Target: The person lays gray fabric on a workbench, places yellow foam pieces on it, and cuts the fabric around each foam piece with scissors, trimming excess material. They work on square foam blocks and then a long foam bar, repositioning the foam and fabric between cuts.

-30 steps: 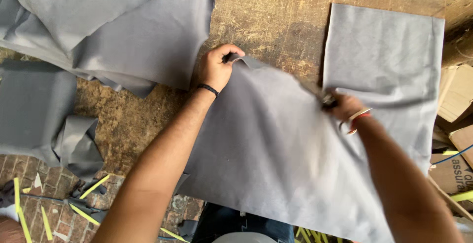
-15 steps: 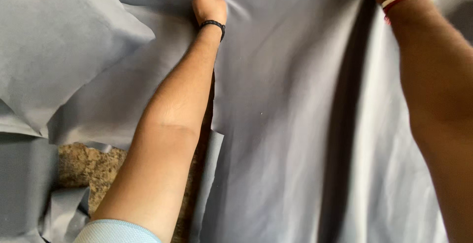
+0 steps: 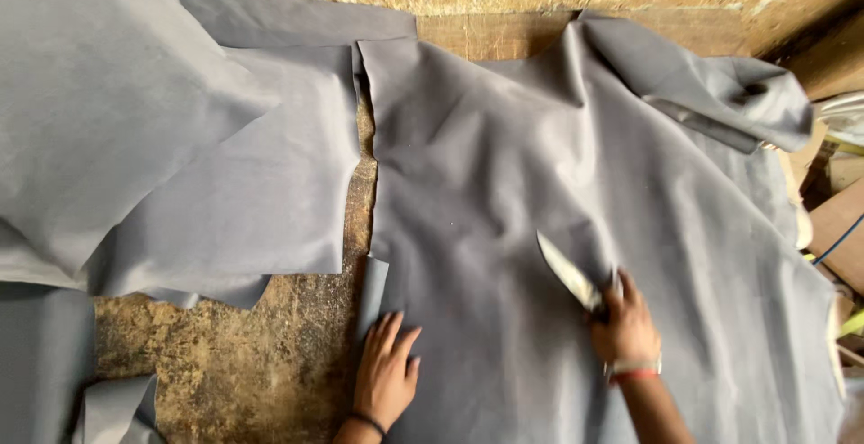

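Note:
A large grey sheet of fabric (image 3: 540,183) lies spread over a worn wooden table (image 3: 261,363). My left hand (image 3: 385,376) rests flat on the sheet's near left edge, fingers apart, beside a small curled fold. My right hand (image 3: 625,327) sits on the sheet further right and grips a pair of scissors (image 3: 569,273) whose pale blades point up and to the left. A red and white band circles my right wrist, a dark one my left.
Other grey fabric pieces (image 3: 180,156) overlap on the table's left side, with scraps (image 3: 108,408) at the lower left. The sheet's far right corner (image 3: 720,84) is bunched up. Cardboard and clutter (image 3: 837,219) stand past the right edge.
Both hands have drawn back from the far edge to the near side. The sheet now lies spread flat over the table, and the scissors show in my right hand.

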`<action>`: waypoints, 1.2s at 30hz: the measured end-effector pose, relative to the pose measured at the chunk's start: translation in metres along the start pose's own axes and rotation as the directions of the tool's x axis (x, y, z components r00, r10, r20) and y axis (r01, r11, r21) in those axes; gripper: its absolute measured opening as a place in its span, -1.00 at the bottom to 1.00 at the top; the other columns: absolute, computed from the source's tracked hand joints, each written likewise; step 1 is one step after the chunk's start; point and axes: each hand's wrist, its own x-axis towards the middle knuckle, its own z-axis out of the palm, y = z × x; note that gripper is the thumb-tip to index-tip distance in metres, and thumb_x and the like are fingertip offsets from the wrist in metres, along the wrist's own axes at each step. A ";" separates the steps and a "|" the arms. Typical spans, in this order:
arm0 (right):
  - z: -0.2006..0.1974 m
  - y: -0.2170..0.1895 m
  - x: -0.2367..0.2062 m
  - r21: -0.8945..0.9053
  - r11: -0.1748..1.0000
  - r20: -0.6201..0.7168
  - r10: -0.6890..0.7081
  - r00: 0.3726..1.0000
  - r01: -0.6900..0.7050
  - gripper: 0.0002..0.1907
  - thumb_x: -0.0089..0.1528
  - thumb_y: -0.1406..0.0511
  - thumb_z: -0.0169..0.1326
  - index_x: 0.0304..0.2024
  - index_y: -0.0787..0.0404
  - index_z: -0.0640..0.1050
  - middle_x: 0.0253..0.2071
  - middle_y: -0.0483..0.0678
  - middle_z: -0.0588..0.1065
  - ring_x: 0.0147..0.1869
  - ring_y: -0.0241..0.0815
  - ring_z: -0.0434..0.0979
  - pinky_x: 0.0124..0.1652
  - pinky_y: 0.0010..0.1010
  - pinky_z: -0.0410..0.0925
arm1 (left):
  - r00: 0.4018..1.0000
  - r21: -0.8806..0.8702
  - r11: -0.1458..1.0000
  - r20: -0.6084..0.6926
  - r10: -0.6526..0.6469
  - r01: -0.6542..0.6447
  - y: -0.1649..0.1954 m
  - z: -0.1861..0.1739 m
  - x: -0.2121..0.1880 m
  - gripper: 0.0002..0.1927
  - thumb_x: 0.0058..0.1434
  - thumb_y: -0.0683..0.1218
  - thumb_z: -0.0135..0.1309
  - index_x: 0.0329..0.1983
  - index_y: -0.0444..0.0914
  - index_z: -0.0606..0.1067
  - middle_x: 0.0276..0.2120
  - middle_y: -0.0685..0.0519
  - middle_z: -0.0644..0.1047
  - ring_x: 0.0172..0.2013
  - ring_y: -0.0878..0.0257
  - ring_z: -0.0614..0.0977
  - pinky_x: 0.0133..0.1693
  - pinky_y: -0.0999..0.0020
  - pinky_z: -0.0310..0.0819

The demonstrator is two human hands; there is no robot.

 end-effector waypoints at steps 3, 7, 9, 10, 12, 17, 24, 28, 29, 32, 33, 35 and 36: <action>0.014 0.029 -0.061 -0.002 0.989 0.104 0.151 0.983 -0.151 -0.53 0.00 0.20 0.30 -0.01 -0.04 0.58 0.50 -0.16 0.22 0.44 -0.01 0.34 0.14 -0.15 0.41 | 0.991 0.096 0.989 -0.090 -0.101 0.109 -0.022 0.034 -0.045 -0.33 0.14 -0.07 0.15 0.38 -0.05 0.36 0.47 -0.21 0.08 0.42 -0.19 0.12 0.29 -0.09 -0.07; 0.038 0.065 -0.100 -0.067 0.975 0.161 0.222 0.962 -0.214 -0.55 0.08 0.12 0.26 0.04 -0.09 0.58 0.53 -0.23 0.19 0.49 -0.08 0.26 0.19 -0.09 0.37 | 0.895 0.114 0.924 -0.317 -0.313 0.364 -0.066 0.070 -0.088 -0.40 0.17 -0.09 0.08 0.31 0.09 0.37 0.42 -0.08 0.20 0.33 -0.13 0.28 0.25 0.03 0.28; 0.049 0.077 -0.102 -0.188 0.968 0.174 0.200 0.964 -0.167 -0.54 0.11 0.02 0.25 0.06 -0.13 0.58 0.55 -0.25 0.12 0.54 -0.11 0.18 0.16 -0.04 0.35 | 0.818 0.089 0.867 -0.388 -0.424 0.491 -0.086 0.082 -0.102 -0.34 0.15 -0.11 0.09 0.35 0.12 0.35 0.38 -0.08 0.27 0.29 -0.13 0.34 0.22 0.03 0.37; 0.053 0.082 -0.102 -0.154 0.978 0.134 0.160 0.978 -0.139 -0.51 0.09 -0.01 0.26 0.06 -0.12 0.58 0.55 -0.23 0.12 0.55 -0.10 0.15 0.17 -0.02 0.34 | 0.777 0.099 0.831 -0.430 -0.460 0.547 -0.094 0.084 -0.108 -0.36 0.17 -0.09 0.10 0.35 0.14 0.34 0.32 -0.08 0.33 0.28 -0.14 0.38 0.23 0.02 0.39; 0.054 0.091 -0.102 -0.116 0.987 0.096 0.119 0.988 -0.107 -0.46 0.09 -0.04 0.26 0.09 -0.09 0.57 0.55 -0.20 0.13 0.55 -0.07 0.15 0.18 0.00 0.33 | 0.689 -0.075 0.786 -0.435 -0.579 0.614 -0.107 0.084 -0.116 -0.36 0.30 -0.10 0.05 0.46 0.04 0.27 0.22 -0.24 0.42 0.16 -0.21 0.49 0.11 -0.05 0.46; 0.045 0.094 -0.107 -0.100 0.987 0.126 0.140 0.982 -0.128 -0.50 0.17 -0.04 0.24 0.09 -0.04 0.59 0.57 -0.14 0.09 0.57 -0.02 0.10 0.20 -0.01 0.32 | 0.446 -0.498 0.553 -0.327 -0.833 0.668 -0.114 0.084 -0.114 -0.30 0.04 -0.20 0.19 0.30 -0.23 0.31 0.06 -0.23 0.53 0.03 -0.17 0.59 0.06 -0.01 0.48; 0.038 0.100 -0.122 -0.122 0.976 0.147 0.199 0.969 -0.182 -0.46 0.14 -0.03 0.29 0.13 -0.07 0.60 0.52 -0.15 0.13 0.52 -0.04 0.15 0.23 -0.05 0.32 | 0.537 -0.687 0.614 -0.373 -0.757 0.389 -0.138 0.080 -0.134 -0.64 0.06 -0.21 0.26 -0.04 -0.25 0.55 -0.15 -0.09 0.65 -0.11 0.05 0.68 -0.01 0.20 0.55; 0.037 0.098 -0.111 -0.159 0.937 0.169 0.338 0.926 -0.312 -0.42 0.12 -0.06 0.32 0.14 -0.03 0.60 0.37 -0.05 0.25 0.42 0.00 0.26 0.20 -0.08 0.35 | 0.715 -0.536 0.809 -0.465 -0.522 0.241 -0.160 0.087 -0.157 -0.63 0.18 -0.27 0.12 0.05 -0.12 0.54 -0.30 -0.01 0.64 -0.25 0.16 0.67 -0.12 0.25 0.55; 0.037 0.097 -0.107 -0.151 0.927 0.167 0.367 0.915 -0.344 -0.40 0.12 -0.07 0.32 0.13 -0.01 0.60 0.34 -0.03 0.28 0.40 0.01 0.28 0.20 -0.09 0.36 | 0.768 -0.441 0.863 -0.454 -0.452 0.247 -0.168 0.087 -0.163 -0.60 0.25 -0.29 0.01 0.11 -0.08 0.54 -0.36 -0.03 0.64 -0.30 0.14 0.67 -0.14 0.23 0.57; 0.037 0.086 -0.092 -0.095 0.904 0.104 0.425 0.899 -0.417 -0.40 0.14 -0.07 0.33 0.10 0.10 0.63 0.29 0.05 0.33 0.34 0.04 0.38 0.20 -0.12 0.38 | 0.651 -0.337 0.909 -0.637 -0.413 0.247 -0.189 0.085 -0.168 -0.61 0.13 -0.32 0.03 0.00 -0.12 0.55 -0.28 0.01 0.64 -0.24 0.09 0.66 -0.17 0.20 0.55; 0.036 0.082 -0.090 -0.072 0.892 0.076 0.451 0.889 -0.446 -0.41 0.15 -0.06 0.34 0.08 0.14 0.65 0.28 0.09 0.35 0.32 0.05 0.42 0.20 -0.13 0.38 | 0.622 -0.287 0.934 -0.698 -0.355 0.211 -0.196 0.080 -0.165 -0.63 0.14 -0.31 0.03 -0.02 -0.13 0.54 -0.24 0.00 0.64 -0.21 0.05 0.65 -0.17 0.18 0.55; 0.037 0.070 -0.093 0.082 0.908 -0.077 0.417 0.906 -0.411 -0.45 0.12 0.03 0.32 0.09 0.13 0.62 0.29 0.05 0.34 0.28 0.09 0.42 0.16 -0.09 0.36 | 0.690 -0.360 0.922 -0.631 -0.353 0.143 -0.204 0.073 -0.151 -0.72 0.21 -0.24 0.09 -0.03 -0.12 0.54 -0.27 0.00 0.64 -0.24 0.09 0.67 -0.17 0.20 0.56; 0.040 0.062 -0.099 0.153 0.909 -0.155 0.409 0.899 -0.387 -0.46 0.11 0.08 0.32 0.09 0.13 0.61 0.30 0.04 0.34 0.27 0.11 0.42 0.14 -0.07 0.35 | 0.726 -0.389 0.913 -0.591 -0.352 0.126 -0.205 0.069 -0.142 -0.68 0.19 -0.25 0.08 0.01 -0.12 0.53 -0.26 -0.01 0.64 -0.24 0.10 0.67 -0.16 0.22 0.57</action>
